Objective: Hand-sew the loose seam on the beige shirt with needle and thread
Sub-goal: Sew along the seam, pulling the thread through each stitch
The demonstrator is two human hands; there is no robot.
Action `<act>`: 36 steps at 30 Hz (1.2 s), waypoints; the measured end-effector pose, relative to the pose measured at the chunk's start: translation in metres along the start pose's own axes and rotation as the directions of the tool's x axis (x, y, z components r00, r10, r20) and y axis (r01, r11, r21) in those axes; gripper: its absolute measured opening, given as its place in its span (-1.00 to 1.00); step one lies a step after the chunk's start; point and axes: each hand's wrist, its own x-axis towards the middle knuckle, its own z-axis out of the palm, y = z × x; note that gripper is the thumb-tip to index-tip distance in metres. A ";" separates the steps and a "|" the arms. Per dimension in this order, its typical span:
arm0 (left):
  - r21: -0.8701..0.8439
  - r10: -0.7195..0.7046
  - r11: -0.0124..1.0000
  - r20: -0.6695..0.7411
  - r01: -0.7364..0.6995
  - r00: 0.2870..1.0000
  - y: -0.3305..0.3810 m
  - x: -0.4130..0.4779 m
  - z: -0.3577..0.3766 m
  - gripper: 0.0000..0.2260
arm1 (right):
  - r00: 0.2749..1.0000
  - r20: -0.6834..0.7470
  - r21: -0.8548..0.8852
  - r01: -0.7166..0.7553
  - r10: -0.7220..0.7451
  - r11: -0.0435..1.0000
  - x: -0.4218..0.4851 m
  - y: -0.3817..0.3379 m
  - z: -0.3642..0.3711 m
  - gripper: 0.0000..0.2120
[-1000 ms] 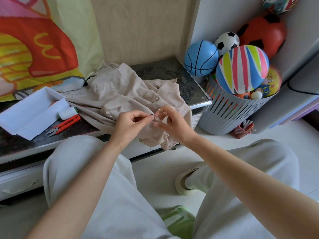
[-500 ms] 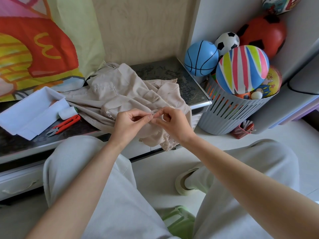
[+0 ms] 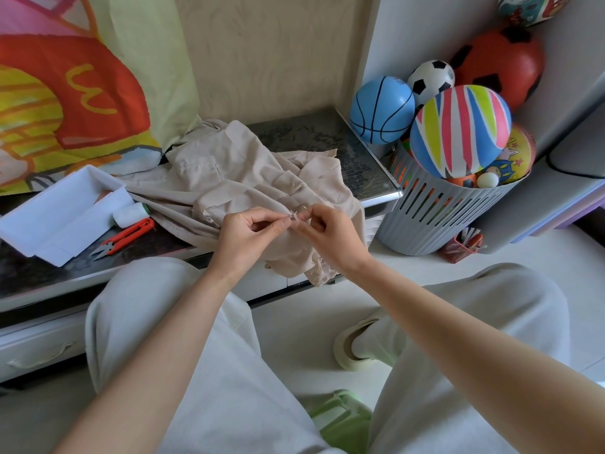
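Beige shirt — seam edge in both hands: left hand, right hand.

Sewing needle and thread: too small to tell among the fingers.
Dark glossy counter: cut off at left edge.

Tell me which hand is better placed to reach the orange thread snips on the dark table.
Left, probably. The orange thread snips lie on the dark table to the left of the left hand; the right hand would have to cross over it. Both hands pinch the crumpled beige shirt.
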 end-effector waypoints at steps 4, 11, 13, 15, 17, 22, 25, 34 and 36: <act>-0.029 0.019 0.999 -0.004 -0.019 1.000 0.001 0.000 -0.002 -0.90 | 0.996 -0.085 -0.008 0.023 -0.023 1.000 -0.001 0.000 0.001 -0.91; -0.113 0.024 0.993 -0.001 -0.024 1.000 0.005 -0.001 0.000 -0.89 | 0.997 -0.071 0.037 -0.016 0.018 0.999 -0.001 -0.003 0.002 -0.89; -0.139 0.030 0.990 -0.016 -0.032 0.999 0.006 0.000 0.001 -0.88 | 0.998 -0.057 0.081 -0.028 0.032 0.996 -0.001 -0.005 0.003 -0.90; -0.146 0.037 0.988 -0.025 -0.040 0.999 0.008 0.001 0.000 -0.85 | 0.998 -0.056 0.110 -0.021 0.027 0.994 -0.001 -0.006 0.005 -0.90; -0.148 0.034 0.988 -0.029 -0.038 0.999 0.007 0.001 0.000 -0.82 | 0.998 -0.063 0.116 -0.013 0.020 0.993 -0.002 -0.006 0.006 -0.90; -0.147 -0.021 0.989 -0.075 0.010 0.997 0.005 0.002 -0.001 -0.80 | 0.997 -0.076 0.141 -0.011 0.022 0.990 0.000 -0.005 0.007 -0.92; -0.157 -0.035 0.987 -0.079 0.022 0.996 0.005 0.002 -0.001 -0.81 | 0.996 -0.074 0.148 -0.031 0.042 0.989 0.001 -0.003 0.007 -0.93; -0.129 -0.003 0.992 -0.053 -0.004 0.999 0.004 0.002 -0.001 -0.82 | 0.997 -0.038 0.204 -0.051 0.060 0.978 0.002 -0.002 0.011 -0.87; -0.131 -0.004 0.991 -0.051 -0.003 0.999 0.005 0.002 0.000 -0.81 | 0.997 -0.039 0.212 -0.053 0.062 0.976 0.001 -0.002 0.012 -0.86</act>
